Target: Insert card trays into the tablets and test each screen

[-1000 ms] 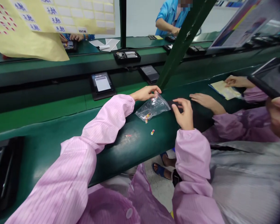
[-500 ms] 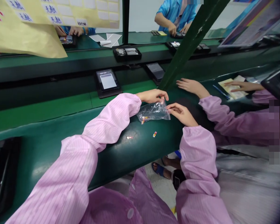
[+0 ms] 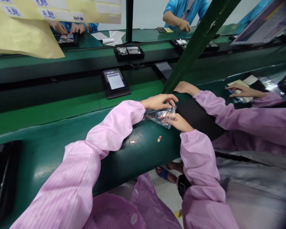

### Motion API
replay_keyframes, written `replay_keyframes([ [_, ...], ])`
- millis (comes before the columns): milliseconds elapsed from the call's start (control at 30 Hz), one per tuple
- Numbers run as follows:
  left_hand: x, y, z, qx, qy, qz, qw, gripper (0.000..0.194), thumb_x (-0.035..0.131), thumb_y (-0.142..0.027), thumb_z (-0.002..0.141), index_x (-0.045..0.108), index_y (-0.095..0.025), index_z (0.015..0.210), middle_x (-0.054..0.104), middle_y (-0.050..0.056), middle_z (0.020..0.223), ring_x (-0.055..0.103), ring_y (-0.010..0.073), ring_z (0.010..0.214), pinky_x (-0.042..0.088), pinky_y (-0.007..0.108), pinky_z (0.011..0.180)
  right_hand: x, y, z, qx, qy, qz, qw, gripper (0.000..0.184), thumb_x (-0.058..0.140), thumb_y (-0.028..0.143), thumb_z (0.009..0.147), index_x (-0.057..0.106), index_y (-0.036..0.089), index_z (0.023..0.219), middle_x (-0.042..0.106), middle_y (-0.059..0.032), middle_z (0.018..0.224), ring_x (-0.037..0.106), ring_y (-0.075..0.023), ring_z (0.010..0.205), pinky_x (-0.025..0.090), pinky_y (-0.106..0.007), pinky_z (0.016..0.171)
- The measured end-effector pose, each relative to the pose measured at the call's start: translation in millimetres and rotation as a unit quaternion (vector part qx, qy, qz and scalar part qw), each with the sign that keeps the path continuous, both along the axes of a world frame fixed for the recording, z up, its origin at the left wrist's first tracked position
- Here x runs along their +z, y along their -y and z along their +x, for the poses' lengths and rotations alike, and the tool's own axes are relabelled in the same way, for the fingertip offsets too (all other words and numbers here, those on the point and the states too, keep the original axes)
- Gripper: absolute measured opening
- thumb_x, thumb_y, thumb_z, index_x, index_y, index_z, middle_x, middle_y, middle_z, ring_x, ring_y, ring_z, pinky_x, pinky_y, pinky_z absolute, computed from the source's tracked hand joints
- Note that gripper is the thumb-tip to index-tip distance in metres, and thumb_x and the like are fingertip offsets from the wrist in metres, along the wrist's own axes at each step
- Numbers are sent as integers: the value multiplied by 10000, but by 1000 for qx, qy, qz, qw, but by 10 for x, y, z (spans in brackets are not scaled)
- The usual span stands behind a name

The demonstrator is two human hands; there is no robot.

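- Bag (image 3: 154, 116): lay on the desk (image 3: 138, 165), below the left hand (image 3: 157, 101) and at the fingers of the right hand (image 3: 178, 123).
- Long axis of bag: ran roughly left to right, from near the left cuff (image 3: 141, 109) to the right fingers.
- Nearer hand: both were at the bag. The left hand spanned its far side from above; the right hand met its right end from the near side.
- Left grip: fingers loosely curled, thumb below. Whether they pinched the film could not be determined.
- Right grip: fingers extended leftward, with the tips visible through transparent film. They appeared to be inside the bag; whether they were closed on anything could not be determined.
- Near side: 1 label (image 3: 159, 138) lay between the bag and the near edge of the desk. 1 small strip (image 3: 132, 142) lay to its left, nearer the left sleeve (image 3: 116, 128).
- Right side: a black mat (image 3: 197, 119) lay just beside the right hand.
- Far side: the post (image 3: 193, 47) and a co-worker's hand (image 3: 184, 88) stood beyond the bag, to the right; a tablet (image 3: 115, 81) lay beyond, to the left.
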State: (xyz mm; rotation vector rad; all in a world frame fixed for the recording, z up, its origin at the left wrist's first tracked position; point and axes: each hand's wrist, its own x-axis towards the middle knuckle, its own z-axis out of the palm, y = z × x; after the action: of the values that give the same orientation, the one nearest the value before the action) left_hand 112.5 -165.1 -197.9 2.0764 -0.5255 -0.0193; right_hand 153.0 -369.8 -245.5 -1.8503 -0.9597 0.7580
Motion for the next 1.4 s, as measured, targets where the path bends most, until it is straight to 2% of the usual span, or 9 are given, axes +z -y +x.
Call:
replay_keyframes([
  [133,-244,-154,-538,341,2,112,933,460,600,-451,861,565,-116,1174,590,170,1229,540,288,1173,375,417,1052,-251,-108,-29,-20,33,1,999,363,654,486,757,777,189,927,663,-36,772,613,-204,775,514,-390,818],
  [200,-422,-190,-779,408,-94,173,891,573,639,-601,776,611,-95,1043,588,201,1142,531,354,1150,401,452,1013,-334,-147,-57,-41,47,9,998,408,665,537,742,777,194,933,647,-39,796,595,-205,794,495,-393,842],
  [333,-664,-126,-892,344,-188,58,918,456,799,-531,626,588,-164,796,592,123,1024,541,341,1120,416,445,1010,-390,-191,-130,-76,53,17,996,496,677,646,711,774,198,900,650,-51,801,589,-222,824,471,-394,865],
  [500,-585,-27,-720,250,-220,-132,934,169,592,-284,868,458,-181,872,654,42,903,662,165,910,523,354,891,-280,-128,-205,-84,36,30,995,619,388,691,890,765,205,958,571,-14,604,531,-155,614,475,-326,699],
  [600,-454,-25,-749,202,-246,-289,903,158,548,-216,897,402,-188,950,682,50,976,685,123,892,534,357,902,-144,-64,-252,-82,29,41,995,533,449,645,892,764,227,996,574,0,574,516,-133,567,461,-295,638],
  [700,-338,-30,-845,143,-254,-437,851,332,693,-190,803,428,-184,1003,693,66,1042,693,137,914,513,396,951,2,-19,-310,-77,19,55,995,493,529,636,850,777,219,765,667,-28,643,575,-138,601,475,-290,643],
  [900,-196,-2,-986,77,-249,-451,853,416,743,-148,759,471,-187,1070,686,50,1028,687,122,889,511,314,911,146,-17,-430,-90,-9,64,994,465,637,563,811,756,193,1067,742,-59,735,651,-170,576,521,-289,560],
  [1067,-157,20,-1070,38,-243,-426,871,504,728,-119,769,478,-221,1194,619,75,1188,683,128,930,496,307,930,108,-29,-521,-123,51,78,988,345,685,487,805,780,215,995,738,-27,684,594,-124,473,484,-257,490],
  [1400,-142,-6,-1132,76,-223,-444,865,554,726,-101,764,504,-244,1251,603,87,1263,666,168,1027,479,365,995,10,-52,-599,-110,180,172,962,215,698,367,818,773,276,998,767,-14,984,717,-210,884,545,-352,839],
])
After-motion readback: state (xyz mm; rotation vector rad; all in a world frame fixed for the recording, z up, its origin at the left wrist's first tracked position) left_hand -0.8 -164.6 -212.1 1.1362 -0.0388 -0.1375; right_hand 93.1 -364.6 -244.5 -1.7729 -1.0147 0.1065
